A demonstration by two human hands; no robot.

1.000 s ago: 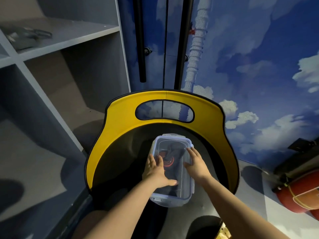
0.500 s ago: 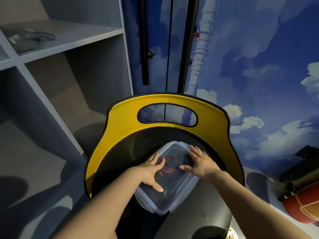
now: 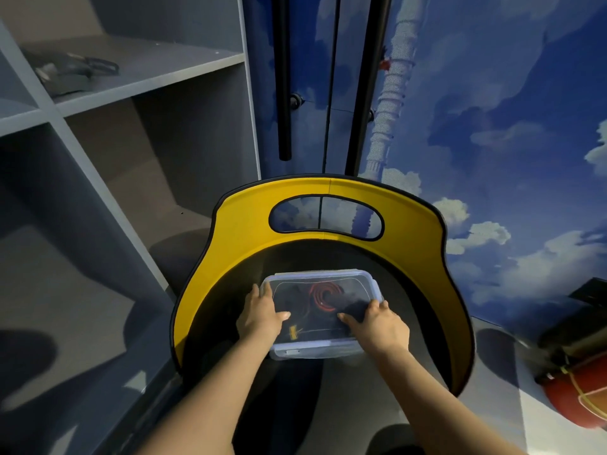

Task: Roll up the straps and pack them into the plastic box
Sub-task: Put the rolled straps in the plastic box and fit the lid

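A grey shelving unit [image 3: 138, 103] stands at left, a sky-painted wall [image 3: 492, 126] behind, and a red cylinder [image 3: 578, 395] lies at lower right. On the black seat of a yellow-backed chair [image 3: 328, 198], near its back edge, sits a clear plastic box [image 3: 323, 348] with its lid on; a coiled red strap [image 3: 323, 295] and dark straps show inside. The left hand [image 3: 261, 315] grips the box's left end, and the right hand [image 3: 377, 323] grips the right end, thumbs lying across the lid.
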